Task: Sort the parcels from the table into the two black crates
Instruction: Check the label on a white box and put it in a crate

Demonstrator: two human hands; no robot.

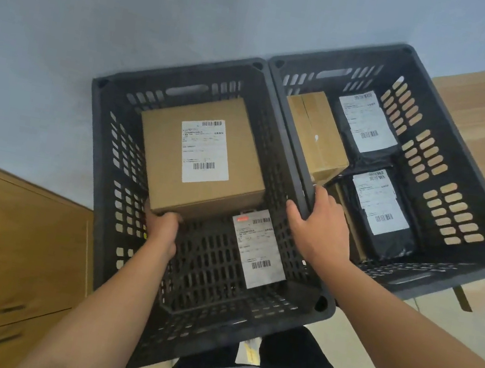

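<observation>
the step in hand looks like setting the labelled cardboard box [203, 158] down in the left crate [172, 75]. the left hand [163, 228] grips the box at its near-left bottom corner, fingers curled under it, and the box seems to sit at a tilt against the far half of the crate. the right hand [320, 229] is well apart from the left, clamped over the rim where the two crates meet — it looks like the right crate [335, 60] that it holds, thumb on the left side, fingers over the other.

to do this well, ease the fingers out only once the near edge has support, or they get pinched under the box. let it go down flat, label up, towards the far wall, so it stays off the flat labelled parcel [258, 247] lying just beside it. bracing the rim is sensible — it should stop the crates shifting. the right crate already holds a taped box [314, 131] and two black mailers [369, 125].
</observation>
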